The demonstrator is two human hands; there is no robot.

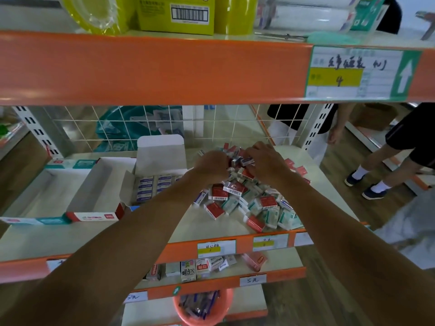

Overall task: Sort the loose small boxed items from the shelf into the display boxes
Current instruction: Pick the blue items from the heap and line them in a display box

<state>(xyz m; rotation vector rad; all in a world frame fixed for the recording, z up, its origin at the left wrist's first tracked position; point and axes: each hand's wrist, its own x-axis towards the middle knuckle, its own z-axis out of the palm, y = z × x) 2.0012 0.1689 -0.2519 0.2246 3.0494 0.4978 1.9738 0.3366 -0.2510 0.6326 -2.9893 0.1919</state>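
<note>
Head camera is looking down over my 2 bare forearms at the middle shelf (pixel 70 236), where I am holding both arms out over a heap of small boxes (pixel 247 203). The heap is lying on the right half of this shelf, red-faced and teal-and-white cartons jumbled at every angle, some reaching the front orange edge. My right hand (pixel 264 161) is sitting on the top back part of the heap, fingers curling down around a few of the small boxes and pinching them. My left hand (pixel 211 165) is meeting it just beside, knuckles toward me and fingers bending into the same cluster. I cannot tell whether it is actually gripping anything, as the fingertips are hiding behind the hand.

Left of the heap, 3 display boxes are standing side by side. The nearest one, a white display box (pixel 162 151) with its lid flap standing upright, is holding neat rows of blue-labelled cartons (pixel 150 187). Next to it a red-fronted display box (pixel 94 217) is showing its bare inside, and a teal-fronted display box (pixel 28 220) is sitting at the far left.

A wire grid (pixel 117 128) is backing the shelf. Above, a price label (pixel 353 74) with a handwritten 4 is hanging on the orange edge of the upper shelf, and a yellow-green carton (pixel 176 15) is sitting on that shelf. A person's legs (pixel 386 165) are standing at right.
</note>
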